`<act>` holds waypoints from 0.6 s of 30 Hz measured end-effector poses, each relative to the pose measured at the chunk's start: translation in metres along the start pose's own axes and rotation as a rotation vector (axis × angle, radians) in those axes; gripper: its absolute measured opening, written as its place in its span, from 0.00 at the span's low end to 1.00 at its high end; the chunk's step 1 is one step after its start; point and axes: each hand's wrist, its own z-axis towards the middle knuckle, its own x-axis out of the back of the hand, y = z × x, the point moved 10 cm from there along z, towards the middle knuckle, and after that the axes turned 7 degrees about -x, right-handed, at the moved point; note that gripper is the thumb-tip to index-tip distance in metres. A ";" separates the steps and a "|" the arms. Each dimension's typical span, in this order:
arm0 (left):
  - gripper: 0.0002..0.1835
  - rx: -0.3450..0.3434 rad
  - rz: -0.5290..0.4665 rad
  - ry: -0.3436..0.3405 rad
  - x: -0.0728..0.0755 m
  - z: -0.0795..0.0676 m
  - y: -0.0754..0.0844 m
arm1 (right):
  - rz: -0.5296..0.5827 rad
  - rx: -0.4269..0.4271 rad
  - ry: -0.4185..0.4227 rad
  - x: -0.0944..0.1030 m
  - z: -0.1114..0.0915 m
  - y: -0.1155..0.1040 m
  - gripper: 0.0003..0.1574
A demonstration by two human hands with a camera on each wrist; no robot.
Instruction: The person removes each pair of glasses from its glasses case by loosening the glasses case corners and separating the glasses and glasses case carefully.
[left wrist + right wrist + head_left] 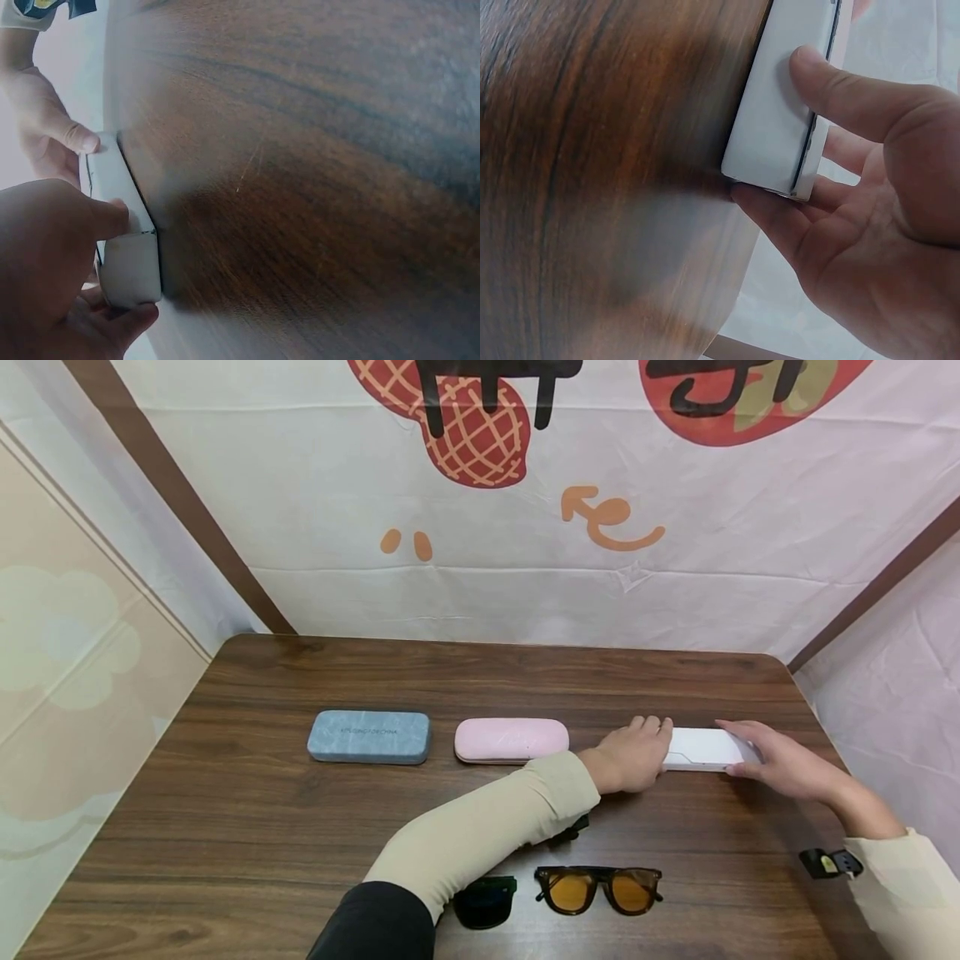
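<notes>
A white glasses case (701, 749) lies on the table at the right, its lid seam closed. My left hand (633, 756) grips its left end; in the left wrist view the thumb presses the front side and a finger wraps the end face. My right hand (791, 764) holds the right end, and the right wrist view shows the thumb on the front of the case with fingers around the end and behind. To the left are a pink glasses case (512, 740) and a blue glasses case (369, 737), both closed.
Tortoiseshell glasses with amber lenses (598, 891) lie near the front. Dark sunglasses (485, 902) are partly hidden by my left sleeve (487, 835), as is another dark item (570, 832) beyond them. A printed cloth (480, 593) hangs behind the wooden table (247, 827).
</notes>
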 end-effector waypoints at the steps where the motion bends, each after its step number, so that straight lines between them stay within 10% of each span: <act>1: 0.36 0.001 -0.001 0.000 0.000 0.000 0.000 | -0.001 0.000 0.001 0.000 0.000 0.000 0.48; 18: 0.36 -0.021 0.031 -0.016 0.004 -0.009 -0.001 | -0.028 0.025 0.005 0.003 -0.002 -0.011 0.47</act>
